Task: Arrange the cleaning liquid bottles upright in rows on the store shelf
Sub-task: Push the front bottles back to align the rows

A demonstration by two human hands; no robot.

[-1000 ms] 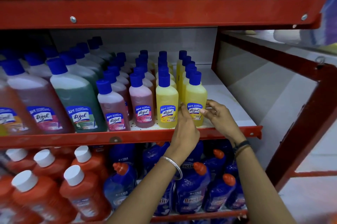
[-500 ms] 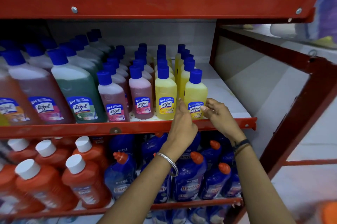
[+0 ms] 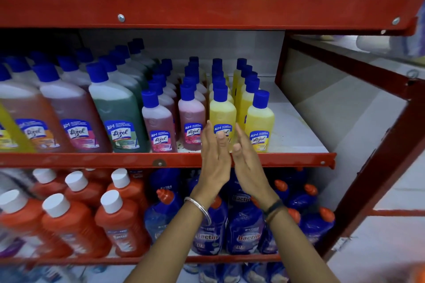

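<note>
On the middle red shelf [image 3: 276, 159] stand upright rows of blue-capped bottles. The front yellow bottle [image 3: 260, 119] ends the rightmost row, and a second yellow bottle [image 3: 222, 113] stands to its left. Pink bottles [image 3: 191, 117] follow further left. My left hand [image 3: 215, 156] and right hand [image 3: 247, 160] are raised in front of the shelf edge, palms facing each other, fingers straight. Both are apart from the bottles and hold nothing. My fingertips cover the lower label of the second yellow bottle.
Large green, pink and orange bottles [image 3: 116, 117] fill the shelf's left part. White shelf surface [image 3: 292, 128] lies bare to the right of the yellow rows. Orange bottles [image 3: 73, 220] and blue bottles [image 3: 243, 229] sit on the shelf below. A red frame post [image 3: 377, 167] slants at right.
Both hands have let go of the front right yellow bottle and drawn back toward me and left. They now hover open before the shelf edge.
</note>
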